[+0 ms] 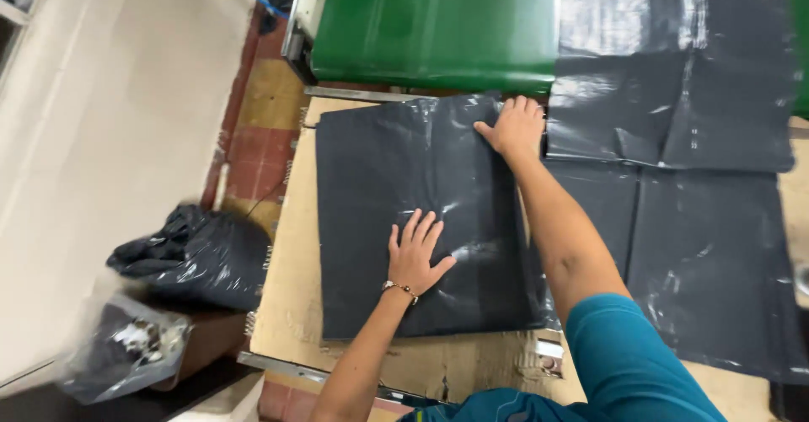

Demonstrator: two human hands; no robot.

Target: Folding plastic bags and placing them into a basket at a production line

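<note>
Dark grey plastic bag stack lies flat at the desk's left edge; left hand presses its near middle, right hand its far right corner, both grips spread open.

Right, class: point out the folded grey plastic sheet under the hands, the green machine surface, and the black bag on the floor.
folded grey plastic sheet (379,178), head view, bare upper-left area.
green machine surface (430,22), head view, middle of its top.
black bag (202,258), head view, its crumpled middle.
</note>
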